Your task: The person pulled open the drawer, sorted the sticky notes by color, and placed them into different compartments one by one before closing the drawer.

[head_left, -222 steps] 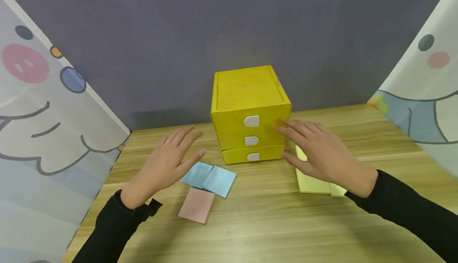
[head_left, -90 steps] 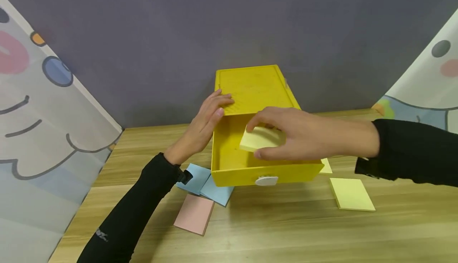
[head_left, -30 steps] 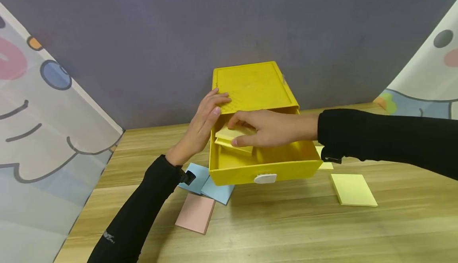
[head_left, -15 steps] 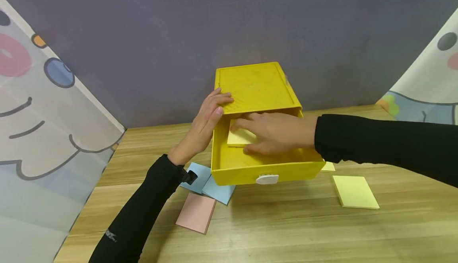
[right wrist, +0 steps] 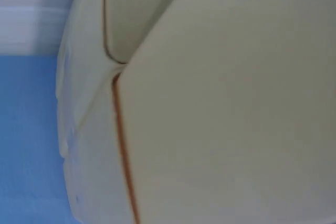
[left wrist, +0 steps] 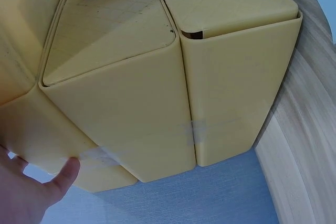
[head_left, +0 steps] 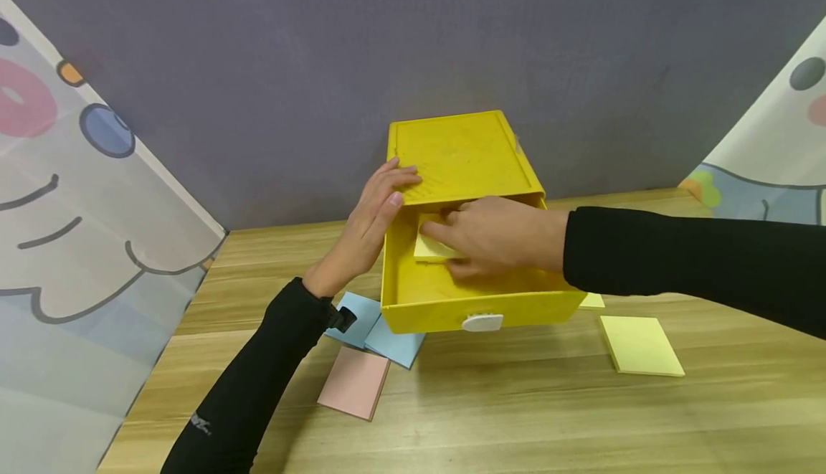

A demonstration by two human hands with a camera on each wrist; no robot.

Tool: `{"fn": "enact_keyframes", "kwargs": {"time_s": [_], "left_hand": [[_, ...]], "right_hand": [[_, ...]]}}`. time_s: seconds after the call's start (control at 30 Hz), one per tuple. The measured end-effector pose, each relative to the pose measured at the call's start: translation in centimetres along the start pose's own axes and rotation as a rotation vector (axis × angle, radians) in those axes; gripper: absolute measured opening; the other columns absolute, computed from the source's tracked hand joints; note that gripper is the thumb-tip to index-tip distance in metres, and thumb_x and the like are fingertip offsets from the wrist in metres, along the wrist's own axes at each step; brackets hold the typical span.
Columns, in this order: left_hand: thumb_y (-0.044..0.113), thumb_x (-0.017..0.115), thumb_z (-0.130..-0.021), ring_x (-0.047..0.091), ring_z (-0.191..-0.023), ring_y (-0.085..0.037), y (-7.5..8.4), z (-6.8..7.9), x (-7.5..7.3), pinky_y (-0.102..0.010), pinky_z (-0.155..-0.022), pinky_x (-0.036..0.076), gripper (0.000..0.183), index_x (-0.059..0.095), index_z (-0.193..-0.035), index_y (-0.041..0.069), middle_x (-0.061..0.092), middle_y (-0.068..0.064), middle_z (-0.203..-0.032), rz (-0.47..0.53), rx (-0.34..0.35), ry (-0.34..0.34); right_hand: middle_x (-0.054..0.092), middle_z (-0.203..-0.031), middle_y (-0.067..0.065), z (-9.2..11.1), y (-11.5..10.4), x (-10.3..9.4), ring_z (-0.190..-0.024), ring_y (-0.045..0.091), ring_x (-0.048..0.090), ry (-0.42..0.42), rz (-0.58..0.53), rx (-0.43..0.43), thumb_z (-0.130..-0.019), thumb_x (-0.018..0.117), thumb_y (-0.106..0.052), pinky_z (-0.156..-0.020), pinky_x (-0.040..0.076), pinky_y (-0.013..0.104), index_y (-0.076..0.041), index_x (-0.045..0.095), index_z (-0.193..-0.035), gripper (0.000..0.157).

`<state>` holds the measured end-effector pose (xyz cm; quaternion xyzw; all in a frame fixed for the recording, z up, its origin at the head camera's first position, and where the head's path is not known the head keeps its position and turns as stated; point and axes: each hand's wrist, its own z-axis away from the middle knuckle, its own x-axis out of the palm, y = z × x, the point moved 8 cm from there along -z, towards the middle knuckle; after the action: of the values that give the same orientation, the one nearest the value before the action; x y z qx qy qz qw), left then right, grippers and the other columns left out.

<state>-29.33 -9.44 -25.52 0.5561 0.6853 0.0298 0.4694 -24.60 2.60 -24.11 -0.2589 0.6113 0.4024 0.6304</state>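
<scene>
The top drawer (head_left: 484,309) of a yellow drawer cabinet (head_left: 461,155) is pulled out. Inside it, at the back left, lies a yellow sticky note pad (head_left: 431,248). My right hand (head_left: 497,237) reaches in from the right and grips this pad, its fingers bent over the top and the thumb by the front edge. Part of the pad is covered by the hand. My left hand (head_left: 364,226) rests with extended fingers on the cabinet's left top edge. In the left wrist view its thumb (left wrist: 65,177) is beside the cabinet wall (left wrist: 121,114). The right wrist view shows no fingers.
Two blue sticky note pads (head_left: 395,343) and a pink pad (head_left: 355,382) lie left of the drawer on the wooden table (head_left: 503,416). On the right lies a yellow pad (head_left: 642,345), and another yellow pad (head_left: 592,301) peeks from behind the drawer. A grey wall (head_left: 310,101) stands behind.
The drawer was pulled out and my right hand carried a yellow pad into it. Over the last second the hand lowered that pad and shifted it slightly right. My left hand stays on the cabinet.
</scene>
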Motion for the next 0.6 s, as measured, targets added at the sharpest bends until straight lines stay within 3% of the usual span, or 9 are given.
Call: {"fn": "enact_keyframes", "kwargs": {"time_s": [0.1, 0.2, 0.27, 0.33, 0.43, 0.6], "left_hand": [[0.052, 0.021, -0.11, 0.016, -0.16, -0.016, 0.0, 0.0, 0.0, -0.045, -0.133, 0.013, 0.059, 0.053, -0.141, 0.012, 0.045, -0.005, -0.157, -0.004, -0.007, -0.005], [0.053, 0.021, -0.109, 0.015, -0.16, -0.016, 0.0, 0.1, 0.0, -0.046, -0.133, 0.012, 0.061, 0.052, -0.141, 0.012, 0.045, -0.005, -0.157, -0.003, -0.016, -0.01], [0.054, 0.022, -0.109, 0.016, -0.16, -0.017, 0.0, 0.1, 0.0, -0.047, -0.133, 0.012, 0.061, 0.052, -0.142, 0.012, 0.045, -0.006, -0.158, 0.001, -0.014, -0.011], [0.054, 0.021, -0.109, 0.016, -0.16, -0.017, 0.0, 0.1, 0.0, -0.047, -0.133, 0.012, 0.062, 0.052, -0.142, 0.011, 0.044, -0.006, -0.157, 0.0, -0.013, -0.008], [0.055, 0.02, -0.109, 0.017, -0.16, -0.018, 0.0, 0.1, 0.0, -0.047, -0.133, 0.012, 0.063, 0.052, -0.142, 0.011, 0.045, -0.007, -0.157, -0.001, -0.008, -0.002], [0.054, 0.02, -0.109, 0.017, -0.16, -0.018, 0.0, 0.0, 0.0, -0.048, -0.133, 0.012, 0.063, 0.052, -0.143, 0.011, 0.045, -0.007, -0.157, 0.0, -0.005, -0.003]], "right_hand": [[0.063, -0.082, 0.005, 0.0, -0.5, -0.2, -0.069, 0.022, 0.058, 0.02, 0.065, -0.05, -0.095, 0.061, -0.03, -0.072, 0.056, 0.034, -0.017, 0.048, -0.143, 0.051], [0.064, -0.085, 0.007, 0.1, -1.1, -0.5, -0.058, 0.018, 0.046, 0.069, 0.139, -0.135, -0.096, 0.059, -0.024, -0.059, 0.048, 0.027, -0.028, 0.047, -0.147, 0.053], [0.065, -0.091, 0.009, 0.2, -1.5, -0.7, -0.054, 0.018, 0.044, 0.103, 0.185, -0.184, -0.097, 0.057, -0.022, -0.054, 0.046, 0.026, -0.031, 0.049, -0.142, 0.047], [0.066, -0.1, 0.009, 0.3, -1.5, -0.8, -0.056, 0.018, 0.046, 0.113, 0.197, -0.198, -0.099, 0.057, -0.023, -0.055, 0.048, 0.026, -0.03, 0.053, -0.134, 0.036], [0.065, -0.1, 0.007, 0.3, -1.3, -0.8, -0.062, 0.019, 0.054, 0.094, 0.161, -0.181, -0.102, 0.058, -0.03, -0.062, 0.056, 0.03, -0.025, 0.054, -0.126, 0.025], [0.063, -0.099, 0.005, 0.2, -0.7, -0.9, -0.072, 0.022, 0.061, 0.088, 0.105, -0.134, -0.1, 0.062, -0.038, -0.072, 0.061, 0.036, -0.018, 0.05, -0.125, 0.034]]}}
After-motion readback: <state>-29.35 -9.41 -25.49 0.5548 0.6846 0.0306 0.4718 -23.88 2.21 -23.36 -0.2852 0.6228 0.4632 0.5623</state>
